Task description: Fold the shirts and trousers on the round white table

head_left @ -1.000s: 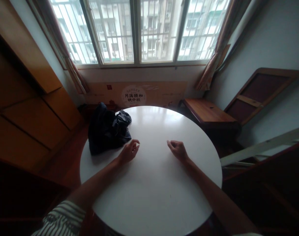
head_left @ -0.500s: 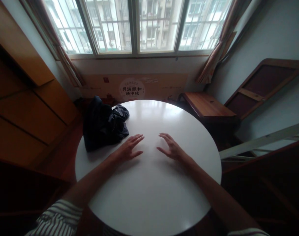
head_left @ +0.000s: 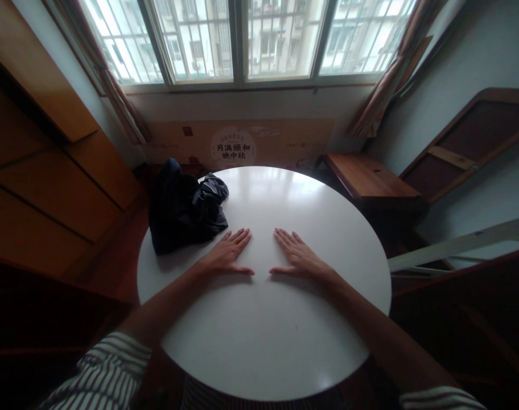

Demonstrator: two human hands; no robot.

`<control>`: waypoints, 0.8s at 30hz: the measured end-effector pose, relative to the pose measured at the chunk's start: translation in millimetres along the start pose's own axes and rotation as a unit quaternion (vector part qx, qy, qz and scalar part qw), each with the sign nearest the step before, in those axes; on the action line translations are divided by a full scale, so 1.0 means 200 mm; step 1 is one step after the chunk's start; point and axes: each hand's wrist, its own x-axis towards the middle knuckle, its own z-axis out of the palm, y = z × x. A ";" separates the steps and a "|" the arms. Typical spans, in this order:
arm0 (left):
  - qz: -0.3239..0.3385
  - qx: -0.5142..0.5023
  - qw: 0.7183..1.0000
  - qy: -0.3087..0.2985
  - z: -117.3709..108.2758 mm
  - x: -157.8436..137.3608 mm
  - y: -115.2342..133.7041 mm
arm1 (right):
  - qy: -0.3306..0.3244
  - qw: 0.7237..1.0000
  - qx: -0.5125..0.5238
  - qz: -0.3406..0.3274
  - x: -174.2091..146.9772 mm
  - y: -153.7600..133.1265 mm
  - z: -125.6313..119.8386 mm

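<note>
My left hand (head_left: pixel 231 254) lies palm down on the round white table (head_left: pixel 263 330), its thumb stretched out to the right. Opposite it, my right hand (head_left: pixel 299 256) rests flat as well, its thumb pointing left. A narrow gap separates the two hands, and neither holds anything. Just beyond and left of my left hand sits a crumpled heap of dark cloth (head_left: pixel 178 210), perhaps a garment, with a thin light line on its upper right part. How it is folded cannot be made out.
A small wooden desk or stool (head_left: pixel 368 175) stands behind the table at the right, near a leaning framed panel (head_left: pixel 451 156). An orange-brown cabinet (head_left: pixel 41 205) lines the left side. A printed board (head_left: pixel 285 139) stands under the barred window (head_left: pixel 280 48).
Both hands have come down from just above the table and now lie flat on it, thumbs spread. The view has shifted slightly; the dark cloth stays in place.
</note>
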 end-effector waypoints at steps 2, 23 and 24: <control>-0.004 0.001 1.000 0.004 0.01 0.00 -0.01 | -0.004 1.000 -0.002 0.000 0.00 -0.01 0.00; -0.012 0.010 1.000 0.014 0.02 0.00 -0.02 | -0.012 1.000 -0.014 0.010 -0.01 -0.04 -0.01; -0.014 0.012 1.000 0.013 0.02 0.00 -0.02 | -0.013 1.000 -0.014 0.013 -0.01 -0.04 -0.01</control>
